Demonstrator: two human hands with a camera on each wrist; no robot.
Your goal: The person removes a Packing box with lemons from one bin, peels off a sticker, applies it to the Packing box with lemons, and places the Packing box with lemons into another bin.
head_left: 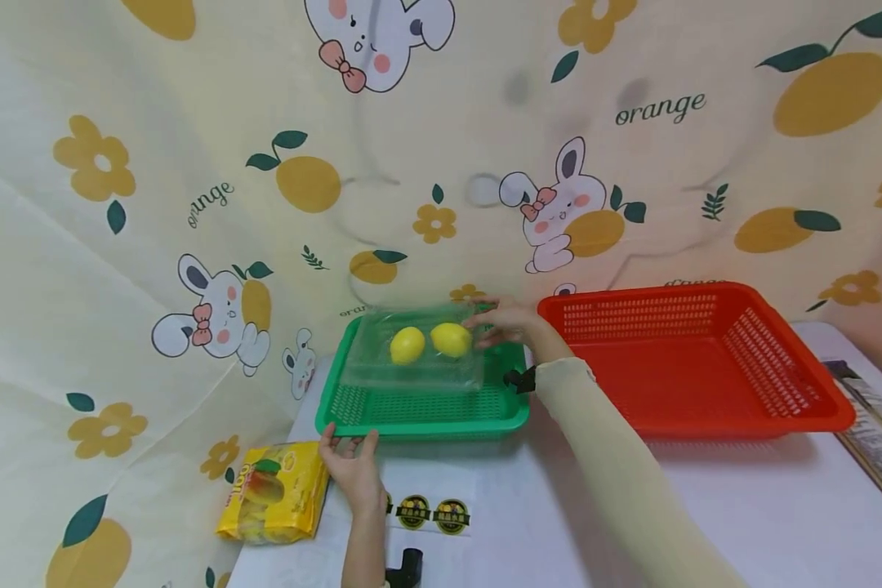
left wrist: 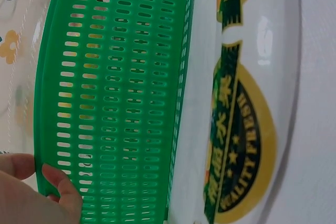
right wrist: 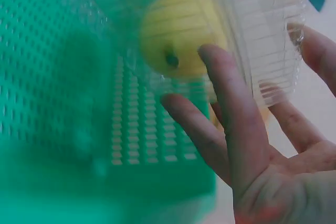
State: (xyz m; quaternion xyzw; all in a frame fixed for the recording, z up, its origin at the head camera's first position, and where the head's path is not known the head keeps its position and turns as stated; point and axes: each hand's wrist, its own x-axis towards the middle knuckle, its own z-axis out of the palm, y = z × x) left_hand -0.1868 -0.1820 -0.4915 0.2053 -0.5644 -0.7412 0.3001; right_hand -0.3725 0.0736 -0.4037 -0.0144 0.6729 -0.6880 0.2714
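So the thing that matters here is the clear box (head_left: 367,351) with the two lemons (head_left: 407,346) showing through it. It sits over the green basket (head_left: 434,430), more toward the far side, and looks tilted to me. Can't tell if its underside touches the basket floor or hangs a bit above it.

Right hand (head_left: 510,322) is the one that counts. Its grip is clamped on the right end of the clear box, fingers spread to either side of the plastic in the right wrist view. So basically the whole box lies to the left of that grip, and its long axis runs left to right, roughly in line with the basket's own long side. Holding it only at one end, I'd guess the far left end wants to sag or swing, so whatever move comes probably turns on that.

Left hand (head_left: 354,474) is well apart from the box, down at the near left corner of the basket. Its grip is closed on the basket rim, thumb and finger pinching the edge in the left wrist view.

Also around on the counter (head_left: 514,531): a red basket (head_left: 676,384) just right of the right hand, a yellow packet (head_left: 275,494) beside the left hand, and some round stickers (head_left: 413,512) in front of the green basket.
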